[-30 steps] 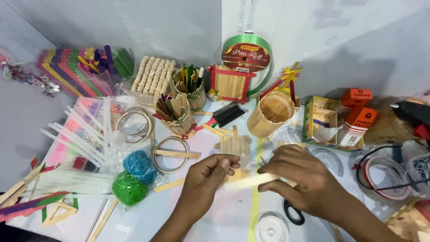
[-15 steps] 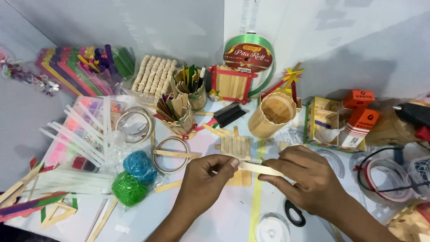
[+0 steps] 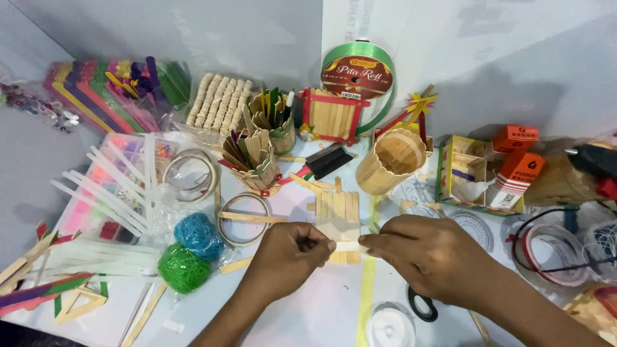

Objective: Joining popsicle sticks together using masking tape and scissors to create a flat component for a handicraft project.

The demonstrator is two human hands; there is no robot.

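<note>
White tabletop [image 3: 308, 315] runs up to two pale walls that meet in a corner, and craft supplies crowd most of it. Both hands work near the middle. The left hand [image 3: 288, 252] pinches one end of a short pale wooden stick [image 3: 346, 246] between thumb and fingertips, and the right hand [image 3: 429, 252] pinches the other end, so the stick spans the small gap between them. It lies crosswise over the lower part of a raft of sticks [image 3: 339, 215], several flat pale sticks lying side by side, their far ends reaching just beyond the fingers.

Bare table shows only on the near side of the fingers, below the wrists. Left of the left hand's fingers, close by, lie a tape ring [image 3: 243, 218], a blue thread ball [image 3: 198, 234] and a green thread ball [image 3: 182, 267]. Beyond the right fingers stands a round stick-built cup [image 3: 392, 159]. Black scissors handles [image 3: 423, 307] sit under the right wrist.
</note>
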